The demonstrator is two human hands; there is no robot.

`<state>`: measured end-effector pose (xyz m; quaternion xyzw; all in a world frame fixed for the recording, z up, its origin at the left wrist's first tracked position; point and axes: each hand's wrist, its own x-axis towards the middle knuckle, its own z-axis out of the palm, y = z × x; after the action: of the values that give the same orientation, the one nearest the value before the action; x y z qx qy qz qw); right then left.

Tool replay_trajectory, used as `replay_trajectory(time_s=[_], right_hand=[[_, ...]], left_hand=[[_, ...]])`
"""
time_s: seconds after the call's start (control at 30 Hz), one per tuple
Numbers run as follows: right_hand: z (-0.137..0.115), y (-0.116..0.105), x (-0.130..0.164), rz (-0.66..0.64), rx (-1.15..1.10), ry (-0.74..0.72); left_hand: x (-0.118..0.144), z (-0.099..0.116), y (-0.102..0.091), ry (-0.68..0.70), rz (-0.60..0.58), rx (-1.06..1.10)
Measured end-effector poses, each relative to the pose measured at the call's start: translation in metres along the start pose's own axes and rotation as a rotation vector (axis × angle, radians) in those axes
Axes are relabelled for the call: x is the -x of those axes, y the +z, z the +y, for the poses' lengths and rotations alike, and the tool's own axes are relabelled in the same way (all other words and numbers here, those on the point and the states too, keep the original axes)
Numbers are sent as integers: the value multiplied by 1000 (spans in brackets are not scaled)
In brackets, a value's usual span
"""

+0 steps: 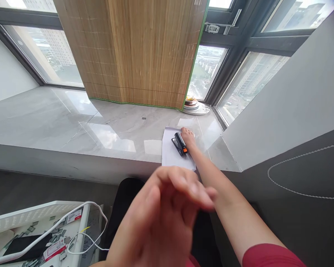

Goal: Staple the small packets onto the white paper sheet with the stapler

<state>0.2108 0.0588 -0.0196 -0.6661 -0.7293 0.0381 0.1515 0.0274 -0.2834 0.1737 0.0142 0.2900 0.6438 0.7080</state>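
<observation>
A: Where was the stapler [179, 144] found?

B: It was seen lying on a sheet of white paper [172, 152] at the front edge of the marble sill [72, 122], used here as the surface. It was touched by the right hand [187, 135], laid along its far side; whether the fingers were closed on it could not be told.

A: And the left hand [167, 215]?

B: It was held up close to the camera, blurred, fingers loosely spread, with nothing gripped.

A: How far had the work been carried?

B: That could hardly be judged. No staple could be made out in the paper, and the stapler was not seen pressed down.

A: Could any writing be read?

B: None. Red-and-white tags in the white basket [33, 213], beside a white cable [72, 211], were too small to be read.
</observation>
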Motion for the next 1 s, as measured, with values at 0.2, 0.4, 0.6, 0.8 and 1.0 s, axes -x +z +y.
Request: replay_trajectory(time_s=[0.2, 0.4, 0.6, 0.8, 1.0], right_hand=[[-19, 4, -11, 38, 18, -26], [-47, 4, -25, 73, -17, -133], [-42, -16, -11, 159, -390, -68], [-32, -26, 52, 13, -702, -181], [-34, -6, 74, 60, -541, -194]], left_hand=[[-45, 5, 7, 71, -177, 15], [-45, 8, 1, 93, -237, 14], [-49, 14, -4, 136, -232, -67], [-169, 31, -45, 523, -243, -773], [-292, 38, -87, 630, -171, -1962]])
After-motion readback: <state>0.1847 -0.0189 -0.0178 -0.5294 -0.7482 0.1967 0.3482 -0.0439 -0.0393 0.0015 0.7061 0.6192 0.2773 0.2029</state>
